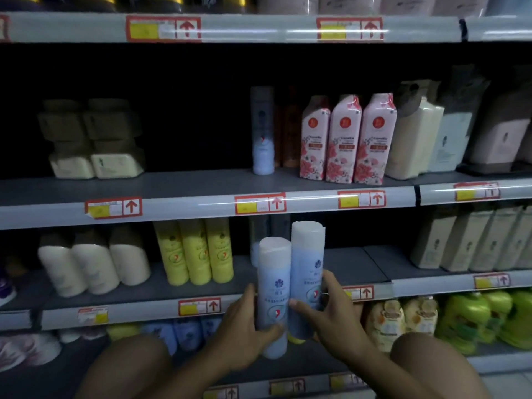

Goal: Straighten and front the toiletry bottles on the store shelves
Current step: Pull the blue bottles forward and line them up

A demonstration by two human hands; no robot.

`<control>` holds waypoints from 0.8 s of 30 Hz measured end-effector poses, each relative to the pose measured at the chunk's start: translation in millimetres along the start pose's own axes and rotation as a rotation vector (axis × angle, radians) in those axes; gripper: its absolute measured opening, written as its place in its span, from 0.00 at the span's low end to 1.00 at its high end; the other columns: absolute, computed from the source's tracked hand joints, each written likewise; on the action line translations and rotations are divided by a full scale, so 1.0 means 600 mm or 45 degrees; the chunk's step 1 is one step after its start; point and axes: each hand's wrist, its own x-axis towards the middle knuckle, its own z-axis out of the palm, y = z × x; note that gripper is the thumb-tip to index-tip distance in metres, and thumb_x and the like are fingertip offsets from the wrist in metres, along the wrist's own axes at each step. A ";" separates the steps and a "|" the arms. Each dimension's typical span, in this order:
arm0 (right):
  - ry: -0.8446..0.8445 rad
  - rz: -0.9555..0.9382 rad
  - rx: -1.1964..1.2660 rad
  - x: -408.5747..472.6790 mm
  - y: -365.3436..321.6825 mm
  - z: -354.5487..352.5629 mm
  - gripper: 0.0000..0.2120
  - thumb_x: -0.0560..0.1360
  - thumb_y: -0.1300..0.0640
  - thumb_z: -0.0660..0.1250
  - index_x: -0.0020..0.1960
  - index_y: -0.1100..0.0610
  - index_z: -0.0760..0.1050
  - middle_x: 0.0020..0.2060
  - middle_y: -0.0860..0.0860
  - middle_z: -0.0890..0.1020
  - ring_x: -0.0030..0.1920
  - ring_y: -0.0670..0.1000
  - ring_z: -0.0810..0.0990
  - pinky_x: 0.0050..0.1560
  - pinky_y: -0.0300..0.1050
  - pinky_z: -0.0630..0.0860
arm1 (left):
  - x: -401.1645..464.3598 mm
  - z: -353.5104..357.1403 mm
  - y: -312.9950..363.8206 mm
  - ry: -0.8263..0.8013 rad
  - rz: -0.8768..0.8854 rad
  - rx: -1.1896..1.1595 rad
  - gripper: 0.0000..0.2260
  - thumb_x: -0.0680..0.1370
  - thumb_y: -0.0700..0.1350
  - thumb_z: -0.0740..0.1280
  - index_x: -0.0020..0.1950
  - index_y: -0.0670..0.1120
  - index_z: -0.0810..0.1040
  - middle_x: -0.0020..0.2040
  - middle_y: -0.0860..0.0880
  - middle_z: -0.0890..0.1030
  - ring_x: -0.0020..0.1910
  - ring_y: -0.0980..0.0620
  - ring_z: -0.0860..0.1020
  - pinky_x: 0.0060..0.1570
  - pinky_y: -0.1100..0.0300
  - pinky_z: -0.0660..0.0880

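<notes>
Two tall light-blue bottles with white caps are held upright side by side in front of the shelves. My left hand (244, 323) grips the left blue bottle (273, 289) near its lower half. My right hand (328, 315) grips the right blue bottle (306, 269), which stands a little higher. A third matching blue bottle (262, 131) stands alone on the middle shelf (187, 187), left of three pink floral bottles (344, 139).
Three yellow bottles (198, 251) and several white bottles (92, 266) stand on the lower shelf, with a bare gap (354, 263) behind my hands. Cream and grey bottles (472, 240) fill the right side. Green bottles (483, 318) sit lower right. My knees show at the bottom.
</notes>
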 end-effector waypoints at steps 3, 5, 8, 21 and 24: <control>-0.035 0.069 0.013 0.010 0.020 0.007 0.22 0.73 0.61 0.78 0.63 0.53 0.75 0.53 0.43 0.86 0.54 0.45 0.86 0.53 0.43 0.83 | 0.010 0.002 -0.030 0.070 -0.030 -0.031 0.27 0.66 0.58 0.83 0.59 0.56 0.74 0.57 0.57 0.86 0.54 0.55 0.85 0.51 0.45 0.84; -0.040 0.100 0.001 0.017 0.032 0.013 0.21 0.73 0.61 0.78 0.63 0.53 0.75 0.52 0.45 0.86 0.53 0.44 0.85 0.53 0.42 0.83 | 0.018 0.002 -0.037 0.110 -0.040 -0.049 0.27 0.65 0.58 0.83 0.58 0.57 0.75 0.56 0.58 0.86 0.54 0.58 0.85 0.51 0.47 0.84; -0.044 0.129 -0.005 0.037 0.044 0.019 0.22 0.73 0.62 0.78 0.64 0.55 0.75 0.52 0.46 0.85 0.52 0.43 0.86 0.52 0.41 0.83 | 0.032 -0.004 -0.035 0.155 -0.027 -0.022 0.27 0.65 0.55 0.83 0.59 0.56 0.77 0.55 0.60 0.86 0.53 0.63 0.84 0.51 0.50 0.84; -0.067 0.046 -0.112 0.178 0.065 0.024 0.27 0.72 0.59 0.80 0.68 0.55 0.74 0.56 0.44 0.84 0.54 0.39 0.84 0.53 0.38 0.82 | 0.157 -0.033 -0.024 0.390 -0.006 0.096 0.26 0.64 0.58 0.83 0.57 0.57 0.76 0.47 0.60 0.84 0.43 0.65 0.83 0.42 0.54 0.84; -0.045 0.012 -0.113 0.204 0.072 0.029 0.28 0.72 0.57 0.80 0.68 0.53 0.74 0.57 0.45 0.84 0.56 0.40 0.83 0.55 0.41 0.82 | 0.183 -0.033 -0.026 0.449 -0.009 0.129 0.27 0.64 0.59 0.82 0.57 0.58 0.75 0.48 0.60 0.84 0.44 0.63 0.83 0.43 0.53 0.84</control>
